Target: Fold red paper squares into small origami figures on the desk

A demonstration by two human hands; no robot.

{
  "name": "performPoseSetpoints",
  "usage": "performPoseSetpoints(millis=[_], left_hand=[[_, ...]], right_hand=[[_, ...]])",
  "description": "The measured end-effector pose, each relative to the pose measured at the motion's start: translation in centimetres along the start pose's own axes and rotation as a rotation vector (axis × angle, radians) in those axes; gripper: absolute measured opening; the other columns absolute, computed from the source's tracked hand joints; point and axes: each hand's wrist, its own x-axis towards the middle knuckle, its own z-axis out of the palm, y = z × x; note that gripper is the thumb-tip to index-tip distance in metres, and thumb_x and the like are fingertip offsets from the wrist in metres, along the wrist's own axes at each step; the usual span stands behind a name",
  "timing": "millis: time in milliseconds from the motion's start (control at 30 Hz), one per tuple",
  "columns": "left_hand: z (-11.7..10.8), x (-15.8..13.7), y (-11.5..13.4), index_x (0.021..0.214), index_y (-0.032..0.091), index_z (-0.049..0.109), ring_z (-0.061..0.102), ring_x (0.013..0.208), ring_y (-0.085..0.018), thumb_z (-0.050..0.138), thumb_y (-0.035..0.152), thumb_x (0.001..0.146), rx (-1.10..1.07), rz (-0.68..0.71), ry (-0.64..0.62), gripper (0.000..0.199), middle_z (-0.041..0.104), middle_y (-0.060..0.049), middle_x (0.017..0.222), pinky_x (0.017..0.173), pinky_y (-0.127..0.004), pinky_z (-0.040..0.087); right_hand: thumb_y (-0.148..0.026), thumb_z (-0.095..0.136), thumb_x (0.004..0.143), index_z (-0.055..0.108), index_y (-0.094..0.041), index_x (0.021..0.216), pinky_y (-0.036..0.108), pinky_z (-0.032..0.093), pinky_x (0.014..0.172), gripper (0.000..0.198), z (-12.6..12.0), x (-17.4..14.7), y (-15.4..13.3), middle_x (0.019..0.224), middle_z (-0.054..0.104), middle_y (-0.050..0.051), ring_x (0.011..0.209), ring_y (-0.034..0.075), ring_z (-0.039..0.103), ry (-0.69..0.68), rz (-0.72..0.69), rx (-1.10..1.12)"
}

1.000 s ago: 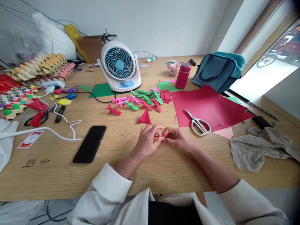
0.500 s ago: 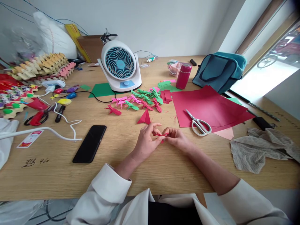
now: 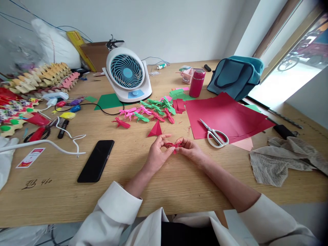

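Note:
Between my two hands is a small red folded paper piece [image 3: 175,146], partly covered by the fingers. My left hand [image 3: 159,152] pinches its left side between thumb and fingers, and my right hand [image 3: 191,150] pinches the right side. Just beyond the left fingers stands a red folded paper triangle [image 3: 155,129]. Farther back lies a heap of green, pink and red folded paper figures [image 3: 153,108]. White-handled scissors [image 3: 217,137] rest to the right, partly on red paper sheets [image 3: 222,114].
A black phone [image 3: 96,160] lies left of my hands. Behind the paper figures stands a white fan [image 3: 128,73]. A red flask [image 3: 197,83] and a blue bag [image 3: 234,78] stand at the back right. A grey cloth [image 3: 284,160] lies on the right.
The view has shifted slightly. My fingers have moved a little on the red paper piece, and more of it shows between them. Both hands still hold it.

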Motion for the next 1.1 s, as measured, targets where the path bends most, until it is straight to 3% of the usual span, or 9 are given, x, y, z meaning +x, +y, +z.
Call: performPoseSetpoints(millis=[133,367,533,667,767,900,1000,1100], left_hand=[[-0.1,0.1,0.1,0.120,0.016,0.052,0.068,0.086,-0.015,0.069,0.022,0.078,0.003,-0.021,-0.016,0.045,0.068,-0.002,0.085,0.086,-0.030,0.052],[-0.7,0.2,0.5,0.104,0.017,0.062,0.065,0.085,-0.015,0.066,0.017,0.079,0.183,0.055,-0.050,0.025,0.068,-0.003,0.087,0.086,-0.030,0.052],[-0.8,0.5,0.6,0.102,0.017,0.061,0.067,0.083,-0.015,0.067,0.014,0.077,0.149,0.012,-0.071,0.026,0.069,-0.002,0.085,0.083,-0.028,0.052],[-0.9,0.5,0.4,0.087,0.017,0.062,0.069,0.082,-0.016,0.070,0.020,0.077,0.164,0.012,-0.032,0.012,0.071,-0.003,0.084,0.082,-0.029,0.052],[-1.1,0.4,0.2,0.081,0.018,0.063,0.067,0.081,-0.016,0.068,0.020,0.080,0.296,0.104,0.034,0.006,0.071,-0.001,0.083,0.082,-0.030,0.049],[-1.2,0.3,0.1,0.080,0.021,0.063,0.060,0.088,-0.020,0.065,0.015,0.082,0.642,0.349,0.096,0.006,0.071,-0.001,0.084,0.089,-0.037,0.042],[-1.0,0.2,-0.1,0.079,0.022,0.063,0.055,0.090,-0.023,0.067,0.015,0.082,0.837,0.428,0.020,0.008,0.070,-0.001,0.083,0.091,-0.041,0.037],[-0.8,0.2,-0.3,0.077,0.022,0.063,0.054,0.092,-0.023,0.079,0.023,0.074,0.867,0.397,-0.064,0.016,0.069,-0.002,0.087,0.089,-0.040,0.037]], right_hand=[[-0.044,0.086,0.063,0.058,-0.023,0.093,0.031,0.050,0.070,0.046,-0.4,0.3,0.1,0.078,0.063,-0.001,0.069,0.014,0.060,0.023,-0.082,-0.034],[-0.040,0.079,0.075,0.054,-0.024,0.110,0.027,0.044,0.064,0.047,-1.2,0.1,0.0,0.079,0.063,-0.002,0.071,0.014,0.060,-0.096,-0.087,-0.171],[-0.043,0.080,0.072,0.053,-0.024,0.108,0.027,0.042,0.063,0.049,-1.0,0.1,-0.5,0.072,0.057,-0.004,0.067,0.014,0.057,-0.009,-0.108,-0.152],[-0.048,0.078,0.073,0.053,-0.024,0.109,0.029,0.043,0.064,0.050,-1.0,0.2,-0.9,0.075,0.058,-0.002,0.069,0.014,0.055,0.074,-0.170,-0.157],[-0.047,0.074,0.076,0.054,-0.023,0.109,0.028,0.040,0.064,0.045,-1.3,0.2,-1.0,0.078,0.058,-0.001,0.071,0.014,0.053,0.175,-0.221,-0.203],[-0.042,0.072,0.079,0.057,-0.022,0.107,0.027,0.038,0.063,0.038,-1.7,0.3,-1.0,0.077,0.055,-0.002,0.069,0.013,0.048,0.234,-0.235,-0.248],[-0.040,0.072,0.078,0.058,-0.022,0.106,0.027,0.038,0.062,0.035,-1.9,0.3,-1.0,0.076,0.054,-0.003,0.068,0.013,0.048,0.234,-0.228,-0.260],[-0.039,0.071,0.078,0.059,-0.022,0.103,0.027,0.039,0.063,0.033,-2.2,0.4,-1.1,0.076,0.053,-0.003,0.068,0.013,0.048,0.262,-0.224,-0.273]])
